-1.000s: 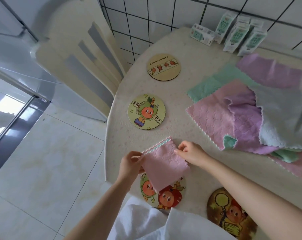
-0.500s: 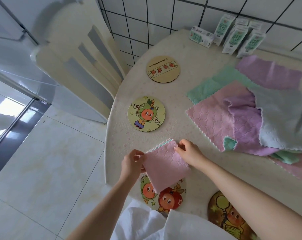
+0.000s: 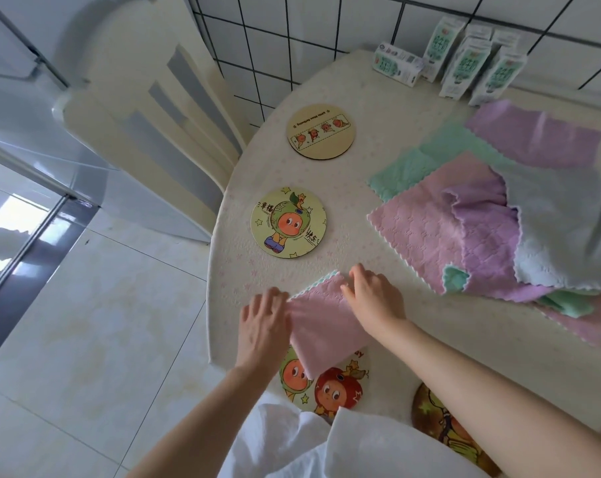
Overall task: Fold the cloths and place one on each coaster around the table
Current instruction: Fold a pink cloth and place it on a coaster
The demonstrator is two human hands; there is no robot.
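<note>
A folded pink cloth (image 3: 323, 326) lies at the table's near edge, its lower corner over a round coaster with two cartoon faces (image 3: 326, 388). My left hand (image 3: 262, 326) grips the cloth's left edge. My right hand (image 3: 374, 298) rests on its upper right corner, fingers curled on the fabric. A green-hooded cartoon coaster (image 3: 288, 222) and a tan wooden coaster (image 3: 321, 132) lie bare farther along the left rim. A dark coaster (image 3: 433, 419) is partly hidden under my right forearm. Unfolded pink, purple, green and grey cloths (image 3: 481, 232) are heaped at right.
Several milk cartons (image 3: 464, 63) stand at the back against the tiled wall. A cream chair (image 3: 147, 108) sits close to the table's left side. The round table (image 3: 361, 94) edge curves near my body, with tiled floor to the left.
My left hand has slid up along the pink cloth's left edge, and my right hand has flattened onto its upper right corner. The cloth stays over the near coaster.
</note>
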